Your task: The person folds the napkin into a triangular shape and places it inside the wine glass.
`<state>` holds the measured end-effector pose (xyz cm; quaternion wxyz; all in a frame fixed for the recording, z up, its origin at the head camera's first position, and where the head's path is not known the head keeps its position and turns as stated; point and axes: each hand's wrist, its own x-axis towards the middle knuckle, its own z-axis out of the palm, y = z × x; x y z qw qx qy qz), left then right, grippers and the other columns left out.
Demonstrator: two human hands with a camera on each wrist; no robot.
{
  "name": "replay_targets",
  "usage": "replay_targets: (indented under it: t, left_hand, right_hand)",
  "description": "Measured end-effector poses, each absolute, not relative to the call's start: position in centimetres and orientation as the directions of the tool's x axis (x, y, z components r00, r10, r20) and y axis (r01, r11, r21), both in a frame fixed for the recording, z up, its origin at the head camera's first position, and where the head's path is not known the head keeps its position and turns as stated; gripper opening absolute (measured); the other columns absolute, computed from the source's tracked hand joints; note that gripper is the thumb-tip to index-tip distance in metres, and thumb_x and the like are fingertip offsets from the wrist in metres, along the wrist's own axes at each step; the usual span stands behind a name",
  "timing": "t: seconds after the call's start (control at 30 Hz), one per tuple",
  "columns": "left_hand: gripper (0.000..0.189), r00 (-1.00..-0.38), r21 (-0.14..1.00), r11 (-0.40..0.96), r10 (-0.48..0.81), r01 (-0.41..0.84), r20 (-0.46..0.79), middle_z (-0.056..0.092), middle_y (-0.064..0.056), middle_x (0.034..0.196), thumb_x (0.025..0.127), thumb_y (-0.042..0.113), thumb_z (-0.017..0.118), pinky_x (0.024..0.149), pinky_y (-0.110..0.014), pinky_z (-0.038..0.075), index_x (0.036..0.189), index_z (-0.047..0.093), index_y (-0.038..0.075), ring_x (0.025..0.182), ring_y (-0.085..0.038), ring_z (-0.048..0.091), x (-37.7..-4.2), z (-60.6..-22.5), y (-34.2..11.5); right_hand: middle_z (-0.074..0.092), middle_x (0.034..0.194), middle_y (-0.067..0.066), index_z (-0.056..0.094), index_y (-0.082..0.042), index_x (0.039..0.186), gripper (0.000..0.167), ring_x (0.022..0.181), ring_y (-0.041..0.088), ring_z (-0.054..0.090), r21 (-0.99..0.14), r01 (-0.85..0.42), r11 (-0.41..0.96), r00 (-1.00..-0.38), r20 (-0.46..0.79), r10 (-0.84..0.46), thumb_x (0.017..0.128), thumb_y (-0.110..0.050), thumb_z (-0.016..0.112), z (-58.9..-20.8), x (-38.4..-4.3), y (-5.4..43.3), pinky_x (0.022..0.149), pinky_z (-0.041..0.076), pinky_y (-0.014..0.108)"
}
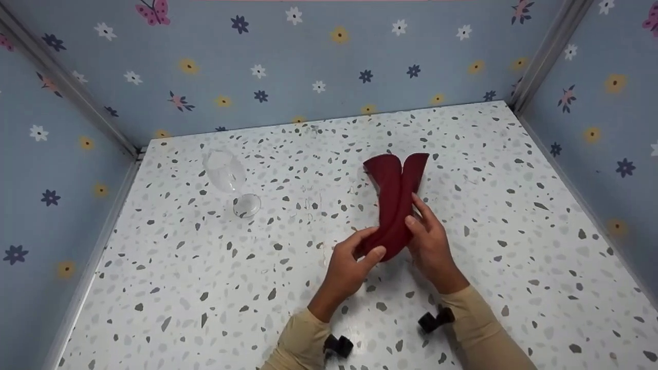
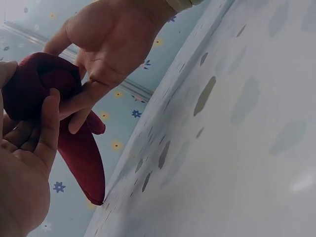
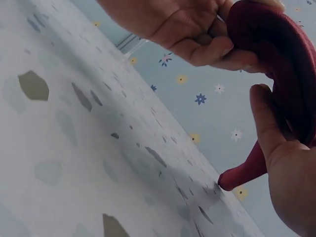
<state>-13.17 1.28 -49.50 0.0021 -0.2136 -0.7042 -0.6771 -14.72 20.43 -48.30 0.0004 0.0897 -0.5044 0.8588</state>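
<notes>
A dark red cloth napkin [image 1: 391,198], gathered into a long bundle, is held between both hands. Its far end spreads into two flared points, and its near end is bent round. My left hand [image 1: 345,267] pinches the near end, thumb on top. My right hand [image 1: 433,247] grips the right side a little farther up, its index finger lying along the cloth. From the left wrist view, folded layers of the napkin [image 2: 42,81] show between the fingers. The right wrist view shows a hollow in the napkin [image 3: 276,37]. Some fingertips are hidden behind the cloth.
A clear stemmed glass [image 1: 226,172] stands at the back left of the white speckled table [image 1: 216,288], well apart from both hands. Flower-patterned blue panels [image 1: 329,56] enclose the back and sides. A black wrist mount [image 1: 436,319] sits by the right sleeve.
</notes>
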Motion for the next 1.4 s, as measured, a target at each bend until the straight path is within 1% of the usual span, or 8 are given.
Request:
replay_targets:
  t: [0.17,0.37,0.6,0.67,0.83,1.03,1.23,1.4]
  left_hand:
    - [0.039,-0.925,0.973,-0.021,0.307,0.231,0.226,0.067,-0.006,0.117,0.098,0.021,0.066,0.085,-0.033,0.055,0.134,0.062,0.009,0.102,-0.016,0.064,-13.1,-49.2,1.4]
    - [0.041,-0.927,0.983,-0.034,0.327,0.182,0.183,0.066,-0.008,0.119,0.098,0.019,0.063,0.087,-0.033,0.055,0.137,0.06,0.006,0.103,-0.018,0.064,-13.0,-49.3,1.7]
    - [0.044,-0.923,0.987,-0.009,0.352,0.161,0.154,0.066,-0.008,0.123,0.099,0.027,0.062,0.087,-0.033,0.055,0.137,0.06,0.004,0.106,-0.017,0.065,-12.9,-49.7,2.1]
    - [0.044,-0.924,0.989,-0.009,0.355,0.149,0.143,0.066,-0.008,0.119,0.1,0.028,0.062,0.084,-0.036,0.056,0.136,0.06,0.004,0.102,-0.018,0.066,-12.8,-49.8,2.3]
    - [0.041,-0.923,0.993,-0.024,0.367,0.117,0.117,0.069,-0.008,0.11,0.101,0.027,0.059,0.077,-0.037,0.058,0.133,0.062,0.003,0.091,-0.018,0.068,-12.8,-49.9,2.5]
    - [0.039,-0.916,0.993,-0.049,0.385,0.103,0.114,0.07,-0.009,0.106,0.102,0.025,0.057,0.076,-0.034,0.058,0.132,0.062,0.002,0.089,-0.019,0.069,-12.7,-50.0,2.6]
    - [0.036,-0.917,0.996,-0.038,0.388,0.085,0.093,0.07,-0.008,0.104,0.103,0.023,0.056,0.078,-0.04,0.058,0.132,0.062,0.003,0.088,-0.018,0.07,-12.8,-50.0,2.5]
    - [0.034,-0.917,0.997,-0.057,0.392,0.057,0.075,0.07,-0.007,0.1,0.104,0.02,0.054,0.077,-0.041,0.058,0.133,0.062,0.004,0.086,-0.018,0.069,-12.8,-49.8,2.6]
  right_hand:
    - [0.035,0.156,0.018,0.027,-0.009,0.159,0.06,0.129,0.028,0.053,-0.849,-0.114,-0.516,-0.988,0.152,-0.033,0.104,-0.008,0.051,-48.0,-14.8,20.4,0.101,0.047,0.038]
    - [0.034,0.156,0.015,0.027,-0.011,0.159,0.062,0.127,0.027,0.053,-0.849,-0.123,-0.513,-0.99,0.138,0.009,0.104,-0.008,0.054,-48.2,-14.9,20.5,0.1,0.048,0.037]
    - [0.034,0.154,0.016,0.027,-0.007,0.158,0.063,0.122,0.024,0.055,-0.858,-0.166,-0.486,-0.986,0.136,0.096,0.101,-0.002,0.054,-48.4,-15.1,20.5,0.096,0.051,0.033]
    - [0.034,0.154,0.014,0.028,-0.007,0.158,0.063,0.124,0.024,0.053,-0.873,-0.177,-0.455,-0.983,0.139,0.116,0.101,-0.002,0.054,-48.5,-15.2,20.5,0.097,0.05,0.032]
    - [0.034,0.155,0.009,0.031,-0.008,0.157,0.061,0.126,0.026,0.048,-0.918,-0.184,-0.351,-0.98,0.143,0.141,0.101,-0.005,0.056,-48.6,-15.2,20.5,0.097,0.05,0.029]
    - [0.036,0.154,0.006,0.037,-0.01,0.155,0.057,0.125,0.026,0.047,-0.947,-0.194,-0.254,-0.977,0.165,0.134,0.102,-0.008,0.057,-48.8,-15.4,20.7,0.095,0.05,0.028]
    - [0.046,0.145,0.01,0.05,-0.009,0.148,0.047,0.119,0.028,0.05,-0.961,-0.207,-0.186,-0.975,0.185,0.126,0.101,-0.01,0.059,-48.8,-15.4,21.1,0.089,0.053,0.03]
    - [0.051,0.141,0.007,0.058,-0.012,0.141,0.042,0.119,0.025,0.051,-0.977,-0.193,-0.094,-0.973,0.179,0.143,0.1,-0.015,0.063,-48.9,-15.4,21.3,0.09,0.051,0.03]
